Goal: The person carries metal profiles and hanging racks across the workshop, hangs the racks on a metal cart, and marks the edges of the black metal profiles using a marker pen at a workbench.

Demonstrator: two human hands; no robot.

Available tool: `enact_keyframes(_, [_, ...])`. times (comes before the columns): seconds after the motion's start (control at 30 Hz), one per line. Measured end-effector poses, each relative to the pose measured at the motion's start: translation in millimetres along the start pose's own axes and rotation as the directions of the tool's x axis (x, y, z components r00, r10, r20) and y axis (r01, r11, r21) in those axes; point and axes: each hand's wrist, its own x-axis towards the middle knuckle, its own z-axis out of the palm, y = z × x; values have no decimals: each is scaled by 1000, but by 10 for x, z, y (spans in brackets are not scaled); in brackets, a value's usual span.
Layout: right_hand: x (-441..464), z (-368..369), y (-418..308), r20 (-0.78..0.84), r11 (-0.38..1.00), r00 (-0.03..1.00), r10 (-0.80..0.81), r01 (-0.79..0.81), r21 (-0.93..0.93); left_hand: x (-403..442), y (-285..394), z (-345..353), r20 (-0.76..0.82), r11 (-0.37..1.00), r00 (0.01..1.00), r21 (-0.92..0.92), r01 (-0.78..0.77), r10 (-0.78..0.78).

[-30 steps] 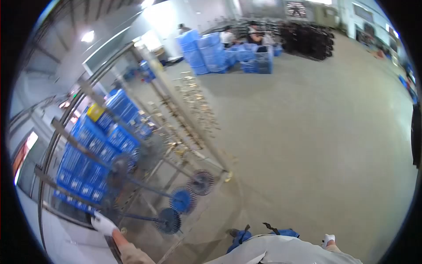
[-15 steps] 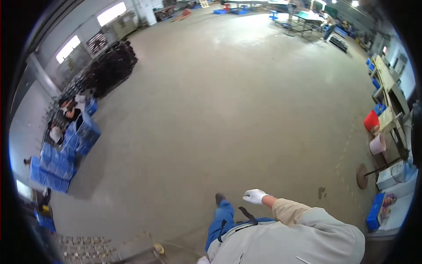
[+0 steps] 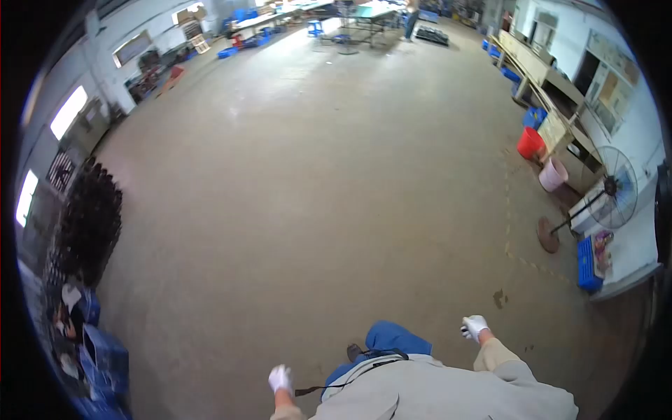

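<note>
In a white glove, my left hand (image 3: 281, 379) hangs low at the bottom of the head view, left of my body. Its fingers look loosely curled, with nothing seen in them. My right hand (image 3: 474, 327), also white-gloved, swings out in front on the right, fingers folded into a loose fist with no object showing. Neither hand touches anything; bare concrete floor (image 3: 315, 210) lies beneath both. Between them are my blue trousers (image 3: 397, 337), a dark shoe and my light grey top (image 3: 448, 395), with a dark strap at the waist.
Along the right stand a pedestal fan (image 3: 610, 185), a red bucket (image 3: 530, 143), a pink bucket (image 3: 554, 174) and a blue crate (image 3: 589, 264). Blue bins (image 3: 105, 358) and a dark stack (image 3: 87, 220) line the left, with people beside the bins. Far-off worktables (image 3: 367, 12) and a standing person.
The view has swung right and I have walked forward. My left hand has come into full view; my right hand has moved out to the right. The fan now shows whole.
</note>
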Motion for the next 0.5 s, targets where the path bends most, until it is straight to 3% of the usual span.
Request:
enact_keyframes(0.03, [6, 50, 1, -13, 999, 1000, 28, -27, 18, 125, 753, 615, 12, 997, 1000, -69, 15, -14])
enact_keyframes(0.07, [-16, 87, -10, -52, 994, 996, 68, -64, 87, 661, 998, 1053, 97, 981, 979, 59, -186, 180])
enact_keyframes(0.1, [-79, 156, -65, -88, 983, 989, 115, -100, 154, 1148, 1354, 1433, 225, 830, 916, 393, -397, 331])
enact_keyframes(0.17, [-126, 410, -146, -77, 948, 963, 257, -236, 214, 1171, 2584, 2309, 424, 711, 815, 420, -564, 396])
enact_keyframes(0.2, [-114, 593, -161, -29, 921, 939, 342, -329, 207, 1184, 3014, 2683, 455, 734, 786, 342, -587, 417])
enact_keyframes(0.27, [153, 942, -314, 206, 988, 978, -37, 67, -141, 1474, 3536, 3249, 491, 713, 750, 313, -628, 444])
enact_keyframes(0.33, [184, 1378, -1116, 102, 961, 971, 217, -193, -200, 1735, 3841, 3520, 512, 777, 766, 266, -571, 388])
enact_keyframes(0.37, [466, 1553, -1383, 117, 966, 971, 207, -185, -182, 1845, 3955, 3552, 515, 737, 773, 343, -583, 371])
enact_keyframes(0.43, [1062, 1735, -2070, 216, 937, 974, 70, 10, -349, 2210, 4010, 3437, 533, 704, 796, 446, -553, 287])
enact_keyframes(0.5, [1503, 1881, -3307, 251, 963, 967, -31, 96, -250, 2563, 4064, 3142, 483, 645, 849, 582, -495, 215])
